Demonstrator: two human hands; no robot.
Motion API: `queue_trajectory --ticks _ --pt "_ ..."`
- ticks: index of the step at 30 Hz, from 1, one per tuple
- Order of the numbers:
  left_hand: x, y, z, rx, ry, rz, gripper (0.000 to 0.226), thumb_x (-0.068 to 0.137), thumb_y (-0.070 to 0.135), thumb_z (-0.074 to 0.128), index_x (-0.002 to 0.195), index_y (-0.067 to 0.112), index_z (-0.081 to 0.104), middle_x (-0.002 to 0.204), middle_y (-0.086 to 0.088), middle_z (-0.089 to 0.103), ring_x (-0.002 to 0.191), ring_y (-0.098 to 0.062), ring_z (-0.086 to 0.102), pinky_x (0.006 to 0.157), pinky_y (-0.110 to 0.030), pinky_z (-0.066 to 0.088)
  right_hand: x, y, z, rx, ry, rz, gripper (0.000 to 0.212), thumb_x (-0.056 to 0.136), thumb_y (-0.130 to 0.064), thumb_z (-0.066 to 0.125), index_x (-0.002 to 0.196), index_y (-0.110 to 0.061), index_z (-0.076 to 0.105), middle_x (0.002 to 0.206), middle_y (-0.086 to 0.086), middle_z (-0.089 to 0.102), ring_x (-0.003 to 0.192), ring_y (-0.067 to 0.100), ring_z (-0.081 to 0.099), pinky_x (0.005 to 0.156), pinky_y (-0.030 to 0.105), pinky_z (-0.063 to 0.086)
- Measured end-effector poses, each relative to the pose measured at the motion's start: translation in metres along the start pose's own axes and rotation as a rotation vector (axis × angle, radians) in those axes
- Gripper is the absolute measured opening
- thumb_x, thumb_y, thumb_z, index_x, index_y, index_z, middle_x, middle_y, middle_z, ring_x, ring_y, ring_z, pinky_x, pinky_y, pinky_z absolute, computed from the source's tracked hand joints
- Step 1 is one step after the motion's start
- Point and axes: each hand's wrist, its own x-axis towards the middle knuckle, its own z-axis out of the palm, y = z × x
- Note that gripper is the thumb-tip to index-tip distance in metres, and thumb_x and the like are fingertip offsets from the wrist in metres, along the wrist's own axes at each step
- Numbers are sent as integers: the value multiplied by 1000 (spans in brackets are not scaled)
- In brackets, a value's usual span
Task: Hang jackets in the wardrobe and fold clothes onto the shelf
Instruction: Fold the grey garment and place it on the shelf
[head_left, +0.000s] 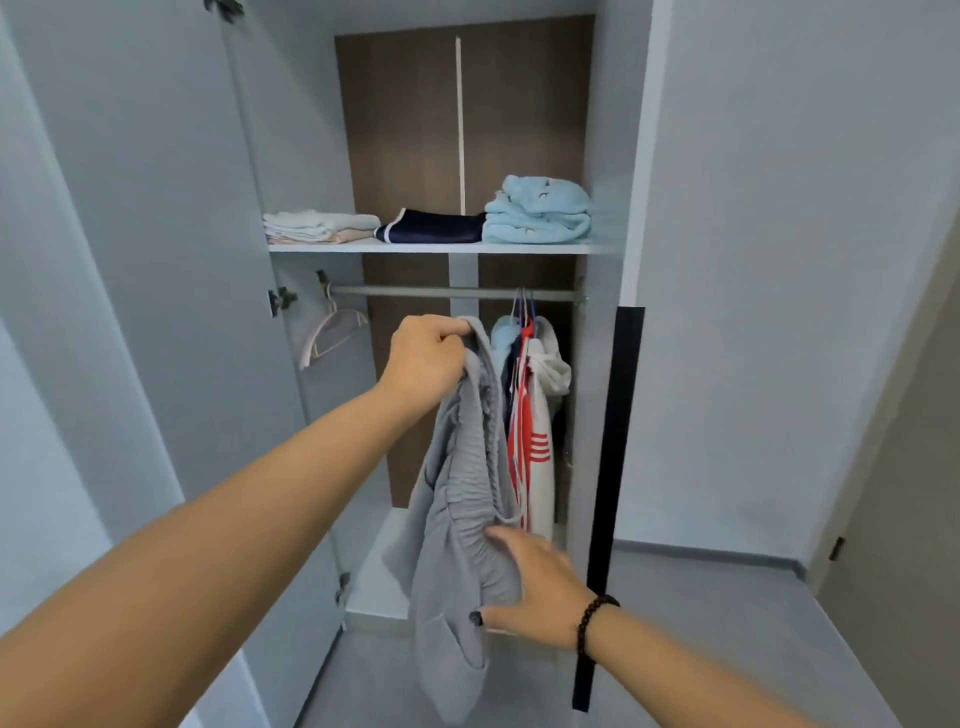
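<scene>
A grey ribbed garment (457, 519) hangs in front of the open wardrobe. My left hand (426, 358) grips its top edge just below the rail (415, 292). Lower down, my right hand (535, 587), with a beaded bracelet at the wrist, holds the garment's bunched ribbed part between thumb and fingers. Behind it, jackets in white, red and light blue (535, 415) hang on the rail at the right. An empty pale hanger (332, 332) hangs at the rail's left end.
The shelf (441, 248) above the rail carries a white folded pile (317, 227), a navy folded piece (436, 227) and a light blue fluffy stack (540, 218). The left door (156, 260) stands open. A black handle strip (608, 493) runs down the right door's edge.
</scene>
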Motion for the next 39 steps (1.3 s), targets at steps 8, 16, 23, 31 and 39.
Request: queue_trajectory --ticks 8,16,23,31,39 --pt "53 -73 -103 -238 107 -266 60 85 -9 36 59 27 77 69 3 74 61 -12 60 62 -26 55 123 -60 64 52 -135 -72 46 83 -46 64 122 -23 59 122 2 58 114 17 52 90 17 36" --pt "80 -188 -200 86 262 -462 36 85 -11 40 62 6 64 67 -9 60 62 -24 48 53 -25 38 208 -48 41 -223 -347 67 39 87 -45 59 61 -17 51 65 -1 47 62 16 44 56 27 35" --pt "101 -223 -211 52 277 -512 41 89 -11 38 66 7 68 76 -1 64 76 -16 53 72 -28 44 229 -78 -8 377 -161 14 38 71 -25 68 47 -21 39 49 -8 33 48 7 31 52 25 24" --pt "121 -206 -203 342 253 -412 30 86 -9 43 79 -4 73 95 -14 72 93 -29 61 83 -34 49 227 -74 -14 -574 -472 61 54 78 -73 51 73 -20 53 76 1 53 65 17 48 56 27 39" --pt "90 -209 -207 609 -225 -240 46 74 -20 44 52 18 57 74 -13 61 73 -26 54 58 -19 37 231 -47 -110 -687 -115 133 57 95 -57 38 140 -21 40 135 7 54 119 24 53 99 34 43"
